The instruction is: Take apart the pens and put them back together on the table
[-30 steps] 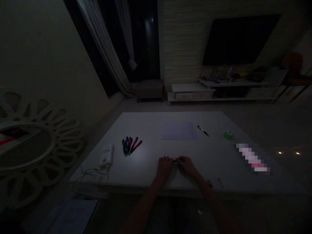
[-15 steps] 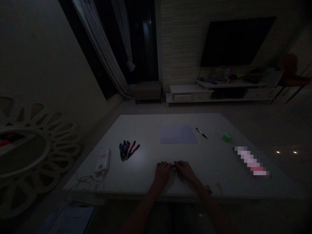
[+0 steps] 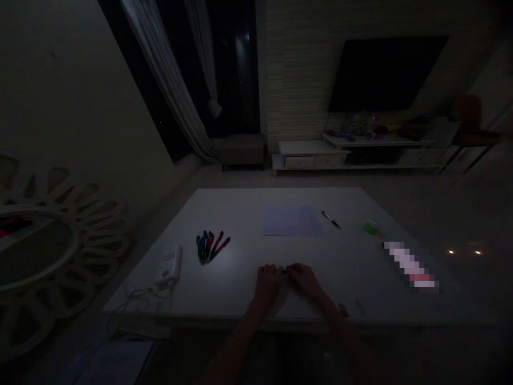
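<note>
Pretty dim room here, big white table [image 3: 240, 224] with a pale sheet of paper [image 3: 294, 221] up ahead and a bunch of red and blue pens [image 3: 210, 247] off left. Near the front edge, the left hand [image 3: 268, 283] and right hand [image 3: 302, 279] are closed in, pinching a small dark object [image 3: 285, 272] between them; too dark to tell what it is.

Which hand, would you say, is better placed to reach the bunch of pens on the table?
Left, I'd judge: the left hand lies closer to the pens than the right hand, though both meet at a small dark object.
</note>
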The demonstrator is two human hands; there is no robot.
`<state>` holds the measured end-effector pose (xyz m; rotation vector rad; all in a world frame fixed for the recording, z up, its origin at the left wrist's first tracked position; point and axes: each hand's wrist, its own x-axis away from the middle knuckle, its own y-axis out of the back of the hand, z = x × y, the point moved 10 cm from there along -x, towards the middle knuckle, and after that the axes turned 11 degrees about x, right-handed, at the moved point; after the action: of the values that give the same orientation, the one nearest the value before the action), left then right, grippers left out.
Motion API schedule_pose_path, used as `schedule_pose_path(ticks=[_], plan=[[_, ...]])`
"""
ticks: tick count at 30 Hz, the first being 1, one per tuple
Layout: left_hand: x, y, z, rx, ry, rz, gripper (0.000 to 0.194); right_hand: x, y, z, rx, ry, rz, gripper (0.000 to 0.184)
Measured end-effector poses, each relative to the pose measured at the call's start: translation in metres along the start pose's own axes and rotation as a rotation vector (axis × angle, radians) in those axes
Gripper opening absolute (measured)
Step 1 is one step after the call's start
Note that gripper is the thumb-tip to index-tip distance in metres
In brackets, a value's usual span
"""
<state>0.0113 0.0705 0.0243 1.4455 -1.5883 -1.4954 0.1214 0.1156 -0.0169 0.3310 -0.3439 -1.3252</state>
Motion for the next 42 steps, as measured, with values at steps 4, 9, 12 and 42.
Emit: schedule_pose_path(ticks=[4,9,12,42], plan=[[0.0,-0.001,0.001,0.008,0.007,0.009,0.024,0.001,0.0,0.005,0.007,0.035,0.009,0.037],[0.0,-0.001,0.0,0.018,0.004,0.011,0.021,-0.001,0.0,0.001,-0.003,-0.018,0.011,0.043],[-0.001,-0.003,0.002,0.016,0.007,0.019,0.02,-0.001,0.002,0.003,-0.028,0.007,-0.001,0.043],[-0.003,-0.006,0.011,-0.011,0.055,-0.006,0.014,0.006,0.008,0.009,0.025,0.031,-0.136,0.04]])
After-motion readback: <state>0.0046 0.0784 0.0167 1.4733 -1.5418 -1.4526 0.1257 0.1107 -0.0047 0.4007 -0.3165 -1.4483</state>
